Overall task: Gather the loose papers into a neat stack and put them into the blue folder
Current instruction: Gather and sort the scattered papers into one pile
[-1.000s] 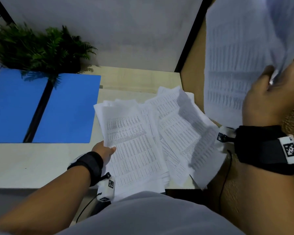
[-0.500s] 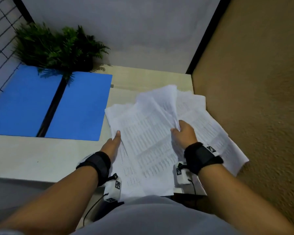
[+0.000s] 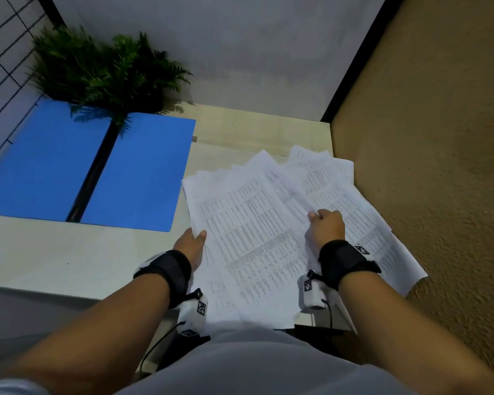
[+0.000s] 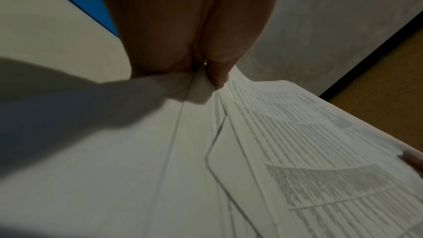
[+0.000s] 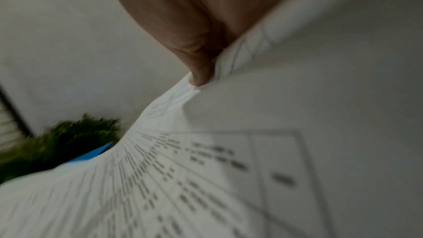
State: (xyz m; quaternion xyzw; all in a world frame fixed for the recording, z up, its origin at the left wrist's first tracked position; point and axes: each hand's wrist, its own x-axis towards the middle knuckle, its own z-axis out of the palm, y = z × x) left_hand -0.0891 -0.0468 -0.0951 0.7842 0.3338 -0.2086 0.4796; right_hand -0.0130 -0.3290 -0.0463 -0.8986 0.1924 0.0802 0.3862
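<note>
A messy pile of printed white papers (image 3: 254, 238) lies fanned out on the right part of the table, its near edge hanging over the table front. My left hand (image 3: 193, 242) holds the pile's left edge; in the left wrist view the left hand (image 4: 206, 71) pinches several sheets of papers (image 4: 297, 142) with the thumb on top. My right hand (image 3: 324, 226) sits on the pile's right half with its fingers curled. The right wrist view shows that right hand (image 5: 201, 71) pinching a fold of papers (image 5: 206, 178). The blue folder (image 3: 143, 172) lies open and flat to the left.
A green fern plant (image 3: 103, 72) stands behind the folder, overlapping its far edge. A brown textured wall (image 3: 439, 166) closes the right side, right against the papers. A wire grid (image 3: 3, 38) stands at far left. Bare pale table (image 3: 54, 258) lies left of my left hand.
My right hand, which held sheets raised high at the right, has come down and laid them on the pile, still pinching sheets. My left hand has stayed at the pile's left edge.
</note>
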